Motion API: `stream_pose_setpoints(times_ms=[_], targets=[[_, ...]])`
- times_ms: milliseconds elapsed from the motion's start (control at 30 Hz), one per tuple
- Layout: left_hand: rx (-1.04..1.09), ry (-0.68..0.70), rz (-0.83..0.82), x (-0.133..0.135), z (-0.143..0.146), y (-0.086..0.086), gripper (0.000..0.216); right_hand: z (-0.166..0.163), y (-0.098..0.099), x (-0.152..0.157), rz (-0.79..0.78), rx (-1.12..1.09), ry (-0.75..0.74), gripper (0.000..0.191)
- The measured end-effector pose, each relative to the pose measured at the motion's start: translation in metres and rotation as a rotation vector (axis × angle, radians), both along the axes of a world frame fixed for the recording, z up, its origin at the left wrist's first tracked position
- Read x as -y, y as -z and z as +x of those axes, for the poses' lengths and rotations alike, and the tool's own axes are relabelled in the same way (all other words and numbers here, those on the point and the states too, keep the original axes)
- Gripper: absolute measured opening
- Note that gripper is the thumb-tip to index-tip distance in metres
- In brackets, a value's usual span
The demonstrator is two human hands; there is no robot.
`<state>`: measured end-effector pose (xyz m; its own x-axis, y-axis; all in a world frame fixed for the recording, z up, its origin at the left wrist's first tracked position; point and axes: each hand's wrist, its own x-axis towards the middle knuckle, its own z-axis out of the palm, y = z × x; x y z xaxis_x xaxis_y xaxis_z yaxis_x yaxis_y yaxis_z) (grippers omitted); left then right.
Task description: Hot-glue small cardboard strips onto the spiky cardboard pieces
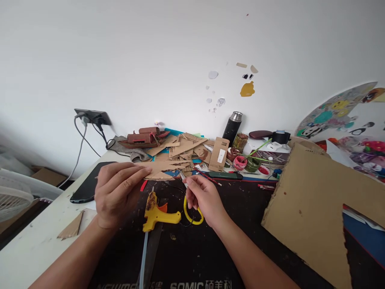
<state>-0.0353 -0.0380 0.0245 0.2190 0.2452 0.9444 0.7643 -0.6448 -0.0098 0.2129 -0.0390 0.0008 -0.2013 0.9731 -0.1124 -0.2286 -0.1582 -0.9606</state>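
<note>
The glue gun (155, 216) lies before cardboard scraps (187, 147), left of probable scissors (197, 222).

Left forearm (75, 251) and right forearm (243, 245): bare to near edge. Left grip (116, 192) and right grip (204, 196): bare hands. Small mark (126, 184) on one left finger, nature unclear.

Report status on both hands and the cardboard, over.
Left hand gripping cut cardboard piece. Right hand holding yellow-handled scissors, blades near its ragged edge. Possible obstruction: yellow glue gun lying between the hands.
</note>
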Motion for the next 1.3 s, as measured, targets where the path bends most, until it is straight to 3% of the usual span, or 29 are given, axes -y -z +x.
stream_pose_setpoints(times_ms=[367, 700, 967, 1300], targets=[[-0.106, -0.008, 0.01, 0.0, -0.001, 0.002, 0.053, 0.006, -0.011, -0.003, -0.021, -0.137, 0.154, 0.059], [-0.252, 0.017, 0.03, -0.001, 0.003, 0.002, 0.044, 0.008, -0.014, -0.003, -0.046, -0.134, 0.165, 0.068], [-0.3, 0.069, 0.018, 0.0, 0.005, 0.004, 0.044, 0.009, -0.013, -0.005, -0.063, -0.132, 0.194, 0.059], [-0.295, 0.023, 0.021, 0.0, 0.005, 0.0, 0.046, 0.007, -0.012, -0.005, -0.048, -0.127, 0.205, 0.053]])
